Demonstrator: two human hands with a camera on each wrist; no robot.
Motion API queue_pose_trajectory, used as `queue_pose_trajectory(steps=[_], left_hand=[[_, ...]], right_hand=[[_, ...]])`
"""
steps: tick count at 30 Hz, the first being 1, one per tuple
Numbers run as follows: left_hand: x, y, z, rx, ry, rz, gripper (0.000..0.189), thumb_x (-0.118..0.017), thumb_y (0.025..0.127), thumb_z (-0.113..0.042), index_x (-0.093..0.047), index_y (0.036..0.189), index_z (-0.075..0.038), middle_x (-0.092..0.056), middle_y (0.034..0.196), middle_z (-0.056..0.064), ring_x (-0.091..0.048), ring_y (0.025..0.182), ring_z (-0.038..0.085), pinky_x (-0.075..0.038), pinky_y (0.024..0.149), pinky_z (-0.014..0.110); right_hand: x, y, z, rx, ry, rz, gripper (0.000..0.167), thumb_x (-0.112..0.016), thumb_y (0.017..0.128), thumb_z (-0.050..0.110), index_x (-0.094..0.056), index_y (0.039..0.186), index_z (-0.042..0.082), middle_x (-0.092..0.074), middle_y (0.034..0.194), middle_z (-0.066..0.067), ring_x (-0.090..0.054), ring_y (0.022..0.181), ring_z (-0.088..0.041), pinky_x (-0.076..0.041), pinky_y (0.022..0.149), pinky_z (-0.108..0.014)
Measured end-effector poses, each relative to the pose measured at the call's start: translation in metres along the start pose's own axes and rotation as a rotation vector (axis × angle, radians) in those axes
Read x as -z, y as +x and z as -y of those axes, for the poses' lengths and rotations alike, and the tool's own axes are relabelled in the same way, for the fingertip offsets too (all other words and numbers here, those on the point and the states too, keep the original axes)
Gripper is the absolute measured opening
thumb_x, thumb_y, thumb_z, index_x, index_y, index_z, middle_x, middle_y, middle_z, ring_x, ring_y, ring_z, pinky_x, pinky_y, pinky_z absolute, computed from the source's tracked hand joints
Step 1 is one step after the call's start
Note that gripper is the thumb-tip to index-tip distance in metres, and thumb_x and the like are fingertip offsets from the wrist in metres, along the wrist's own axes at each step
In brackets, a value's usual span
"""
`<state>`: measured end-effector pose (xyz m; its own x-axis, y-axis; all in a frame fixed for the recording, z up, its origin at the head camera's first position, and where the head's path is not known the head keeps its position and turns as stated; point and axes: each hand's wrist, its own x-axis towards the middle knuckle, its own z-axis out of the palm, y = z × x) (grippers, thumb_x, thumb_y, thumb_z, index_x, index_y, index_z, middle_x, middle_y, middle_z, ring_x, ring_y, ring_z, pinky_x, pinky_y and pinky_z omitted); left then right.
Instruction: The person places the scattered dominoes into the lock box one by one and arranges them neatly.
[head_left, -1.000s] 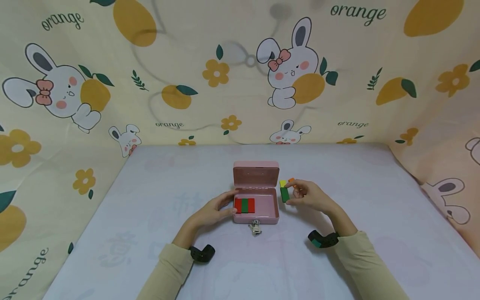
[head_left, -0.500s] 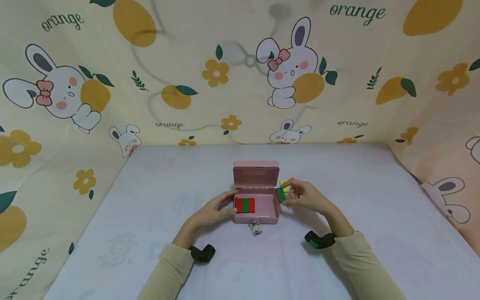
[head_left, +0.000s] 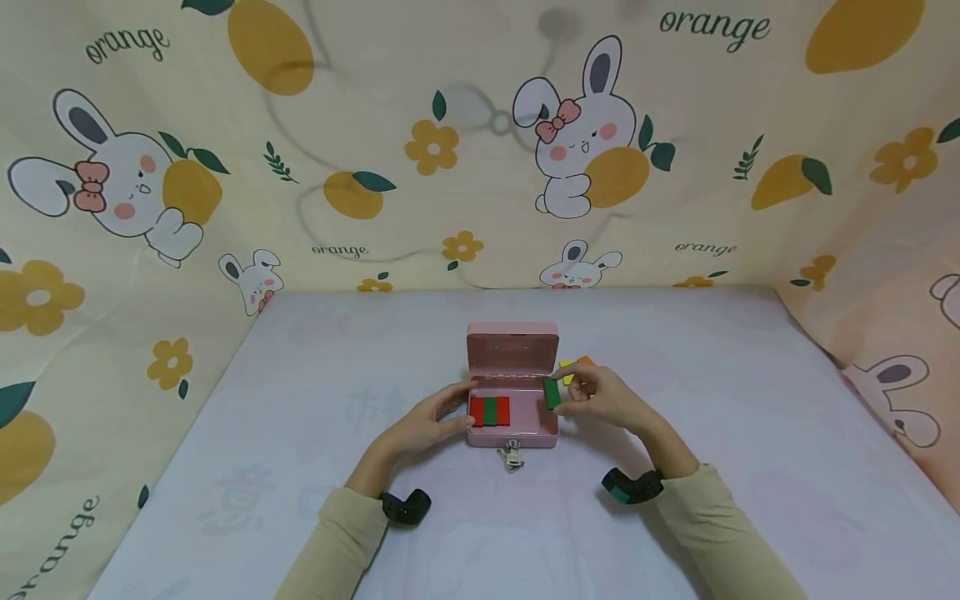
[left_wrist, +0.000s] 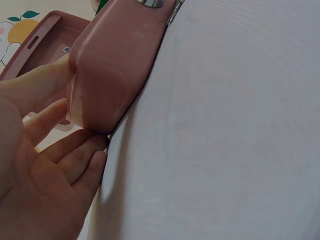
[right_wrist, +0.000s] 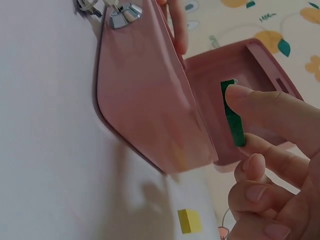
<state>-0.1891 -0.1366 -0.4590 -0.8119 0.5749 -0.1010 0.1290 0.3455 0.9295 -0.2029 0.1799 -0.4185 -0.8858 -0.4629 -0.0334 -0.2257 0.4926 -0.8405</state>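
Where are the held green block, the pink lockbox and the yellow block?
Held green block (right_wrist: 234,124), right wrist view: its visible narrow side.
Pink lockbox (left_wrist: 117,65), left wrist view: its outer front wall.
Yellow block (right_wrist: 193,221), right wrist view: its brighter face.

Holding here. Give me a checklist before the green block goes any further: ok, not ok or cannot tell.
1. Green block held: ok, pinched in the right hand.
2. Lid up: ok, standing open.
3. Pink box supported: ok, the left hand touches its left side.
4. Bare floor inside: ok, right of the red and green blocks.
5. Held block wholly past the box's right rim: cannot tell; they overlap in the head view.
6. All loose pieces boxed: not ok, yellow block and orange block are outside.
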Motion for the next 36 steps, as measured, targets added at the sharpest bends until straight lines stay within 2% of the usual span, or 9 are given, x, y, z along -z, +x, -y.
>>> queue_pose_trajectory(steps=[6, 13, 21, 26, 32, 36], left_hand=[[0.000, -0.001, -0.001, 0.008, -0.003, -0.003, 0.063, -0.059, 0.096, -0.023, -0.030, 0.151, -0.015, -0.028, 0.161, 0.010, -0.025, 0.150, 0.033, -0.024, 0.122, 0.052], [0.000, -0.001, -0.001, 0.001, 0.000, -0.003, 0.062, -0.058, 0.097, -0.021, -0.030, 0.151, -0.014, -0.028, 0.161, 0.011, -0.026, 0.149, 0.035, -0.024, 0.122, 0.053], [0.000, -0.001, -0.002, 0.009, 0.001, -0.001, 0.062, -0.058, 0.097, -0.023, -0.030, 0.151, -0.015, -0.027, 0.161, 0.009, -0.025, 0.150, 0.034, -0.024, 0.122, 0.052], [-0.001, -0.001, -0.003, 0.013, 0.001, -0.003, 0.061, -0.057, 0.097, -0.022, -0.030, 0.151, -0.014, -0.028, 0.161, 0.010, -0.025, 0.150, 0.034, -0.024, 0.122, 0.053], [0.000, -0.001, -0.003, 0.008, 0.001, -0.004, 0.061, -0.057, 0.097, -0.021, -0.030, 0.151, -0.014, -0.028, 0.161, 0.010, -0.025, 0.150, 0.033, -0.024, 0.122, 0.052], [0.001, -0.001, -0.003, 0.001, -0.001, 0.000, 0.061, -0.057, 0.097, -0.022, -0.030, 0.151, -0.014, -0.027, 0.161, 0.010, -0.026, 0.149, 0.034, -0.024, 0.122, 0.051]], right_hand=[[-0.006, 0.001, 0.000, 0.023, 0.026, -0.008, 0.046, -0.079, 0.078, 0.012, -0.060, 0.117, -0.002, -0.047, 0.071, 0.000, -0.044, 0.064, -0.007, -0.037, 0.057, -0.019], [-0.013, 0.002, 0.004, 0.020, 0.052, -0.008, 0.048, -0.080, 0.077, 0.009, -0.059, 0.118, -0.005, -0.052, 0.072, -0.004, -0.046, 0.063, -0.007, -0.040, 0.056, -0.017], [-0.020, 0.005, 0.005, 0.056, 0.050, -0.019, 0.046, -0.080, 0.076, 0.009, -0.062, 0.116, -0.003, -0.056, 0.080, -0.011, -0.047, 0.067, -0.007, -0.040, 0.057, -0.016], [-0.026, 0.008, 0.004, 0.071, 0.062, -0.016, 0.045, -0.080, 0.075, 0.006, -0.062, 0.115, -0.004, -0.058, 0.078, -0.012, -0.048, 0.067, -0.007, -0.040, 0.058, -0.015], [-0.033, 0.009, 0.007, 0.039, -0.007, -0.064, 0.044, -0.081, 0.075, 0.012, -0.065, 0.115, 0.000, -0.059, 0.073, -0.006, -0.046, 0.064, -0.007, -0.037, 0.057, -0.016], [-0.038, 0.009, 0.011, 0.036, -0.058, -0.074, 0.044, -0.080, 0.076, 0.011, -0.064, 0.116, 0.000, -0.062, 0.072, -0.008, -0.048, 0.063, -0.008, -0.039, 0.057, -0.018]])
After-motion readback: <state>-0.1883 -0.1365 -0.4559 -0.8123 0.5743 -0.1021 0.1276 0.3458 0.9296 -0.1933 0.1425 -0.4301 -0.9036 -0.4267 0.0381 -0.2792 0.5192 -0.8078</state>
